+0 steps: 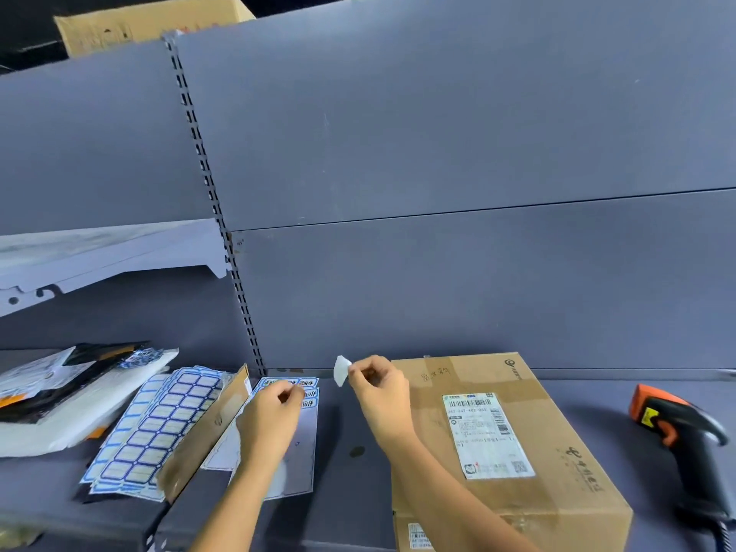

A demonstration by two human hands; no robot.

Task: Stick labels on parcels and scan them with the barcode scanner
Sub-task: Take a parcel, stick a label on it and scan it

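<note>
My right hand (380,392) pinches a small white label (341,370) and holds it in the air just left of a brown cardboard parcel (549,464). The parcel carries a white shipping label (486,434) on its top. My left hand (271,420) rests with curled fingers on a sheet of blue-bordered labels (298,392) lying on the grey shelf. A black and orange barcode scanner (685,444) lies on the shelf to the right of the parcel.
More label sheets (155,428) lie fanned at the left, partly under a strip of cardboard (207,432). Soft white and black mailer bags (67,392) are stacked at the far left. A grey back panel (438,193) rises behind the shelf.
</note>
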